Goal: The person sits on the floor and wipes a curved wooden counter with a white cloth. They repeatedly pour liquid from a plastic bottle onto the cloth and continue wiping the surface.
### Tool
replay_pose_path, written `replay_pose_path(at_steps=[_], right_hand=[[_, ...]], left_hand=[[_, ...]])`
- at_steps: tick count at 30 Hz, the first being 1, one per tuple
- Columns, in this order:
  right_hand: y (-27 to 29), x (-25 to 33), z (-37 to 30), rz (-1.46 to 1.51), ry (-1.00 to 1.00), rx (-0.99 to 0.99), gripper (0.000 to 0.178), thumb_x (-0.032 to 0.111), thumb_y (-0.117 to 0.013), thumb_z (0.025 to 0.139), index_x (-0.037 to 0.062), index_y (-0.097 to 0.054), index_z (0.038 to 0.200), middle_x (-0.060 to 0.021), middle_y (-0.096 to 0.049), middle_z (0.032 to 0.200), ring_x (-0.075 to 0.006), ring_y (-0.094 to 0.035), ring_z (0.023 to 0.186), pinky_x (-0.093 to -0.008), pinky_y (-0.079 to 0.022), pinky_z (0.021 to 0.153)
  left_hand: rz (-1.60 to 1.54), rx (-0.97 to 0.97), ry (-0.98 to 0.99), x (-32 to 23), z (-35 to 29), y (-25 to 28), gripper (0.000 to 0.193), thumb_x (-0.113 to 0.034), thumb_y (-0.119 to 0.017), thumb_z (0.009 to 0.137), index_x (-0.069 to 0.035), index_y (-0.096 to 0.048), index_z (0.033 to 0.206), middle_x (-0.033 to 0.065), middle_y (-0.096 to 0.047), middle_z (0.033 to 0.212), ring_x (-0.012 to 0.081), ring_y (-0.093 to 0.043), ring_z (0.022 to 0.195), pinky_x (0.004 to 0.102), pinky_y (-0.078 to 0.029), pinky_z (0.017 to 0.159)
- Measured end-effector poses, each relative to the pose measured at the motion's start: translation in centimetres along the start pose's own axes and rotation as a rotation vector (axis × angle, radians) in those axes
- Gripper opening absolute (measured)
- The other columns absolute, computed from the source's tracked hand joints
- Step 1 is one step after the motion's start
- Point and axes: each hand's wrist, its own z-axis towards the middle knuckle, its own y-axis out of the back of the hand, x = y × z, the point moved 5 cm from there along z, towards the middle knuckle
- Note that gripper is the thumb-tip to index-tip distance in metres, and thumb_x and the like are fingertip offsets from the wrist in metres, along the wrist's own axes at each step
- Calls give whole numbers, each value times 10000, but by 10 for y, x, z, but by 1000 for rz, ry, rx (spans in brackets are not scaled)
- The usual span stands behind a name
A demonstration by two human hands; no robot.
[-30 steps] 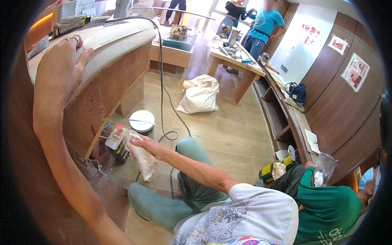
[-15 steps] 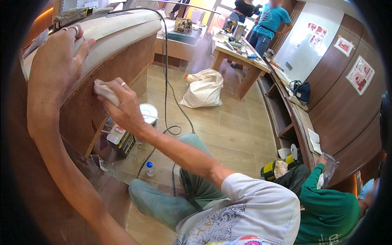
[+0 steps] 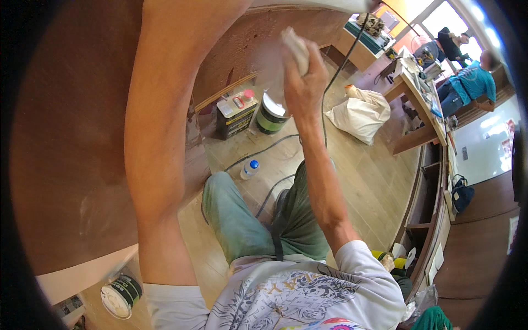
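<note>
My right hand (image 3: 306, 80) is closed round a whitish folded pad (image 3: 296, 49) that looks like a wad of cloth. It is raised in front of the brown wooden panel (image 3: 247, 47), apart from its face as far as I can see, with a pale, dusty blur beside it. My left arm (image 3: 159, 121) crosses the left side of the view and runs out over the top edge, so its hand is hidden. Above the panel, a strip of the pale rounded top (image 3: 308, 4) shows.
Below the panel stand a rectangular tin (image 3: 235, 115), a lidded tub (image 3: 270, 115) and a blue-capped bottle (image 3: 249, 169). A black cable (image 3: 344, 63) trails across the floor. A white sack (image 3: 360, 115), a workbench (image 3: 410, 88) and people lie beyond. Another tub (image 3: 122, 297) sits lower left.
The view has swung left and down. My right hand has come off the panel with the pad still in it. My left hand, earlier on the pale top, has left the view.
</note>
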Motion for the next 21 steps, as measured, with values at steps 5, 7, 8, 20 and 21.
replay_pose_path(at_steps=[5, 7, 8, 20, 21], right_hand=[[-33, -5, -18, 18, -27, 41, 187, 147, -685, 924, 36, -647, 1069, -190, -689, 924, -323, -687, 849, -368, -512, 732], [-2, -34, -36, -112, -113, 162, 197, 137, -671, 925, 38, -650, 1095, -181, -682, 899, -321, -684, 858, -367, -513, 739], [1, -35, -35, -113, -39, 168, 207, 137, -669, 925, 39, -650, 1106, -178, -683, 897, -312, -685, 856, -365, -514, 741], [-15, -28, -19, -143, 59, 223, 209, 154, -659, 925, 56, -626, 1106, -212, -680, 934, -383, -677, 870, -405, -511, 750], [-12, -36, -20, -145, 50, 285, 206, 157, -658, 927, 61, -628, 1106, -208, -681, 936, -385, -678, 879, -407, -511, 752]], left_hand=[[34, 8, 35, 3, -10, 8, 354, -351, -622, 932, -9, -698, 981, 212, -706, 930, 356, -696, 884, 438, -532, 807], [-63, -9, -3, -9, -2, -19, 350, -349, -625, 927, -9, -703, 967, 211, -707, 919, 355, -698, 877, 437, -535, 804], [-38, -4, -2, -7, -3, -14, 349, -347, -627, 925, -9, -706, 960, 211, -708, 914, 354, -699, 873, 437, -537, 803], [59, 10, 18, 7, 16, 10, 335, -331, -648, 893, -9, -739, 876, 210, -715, 850, 344, -712, 830, 431, -556, 789], [76, 27, 8, 8, 22, 7, 334, -330, -650, 891, -9, -741, 869, 210, -715, 844, 343, -714, 827, 431, -557, 788]])
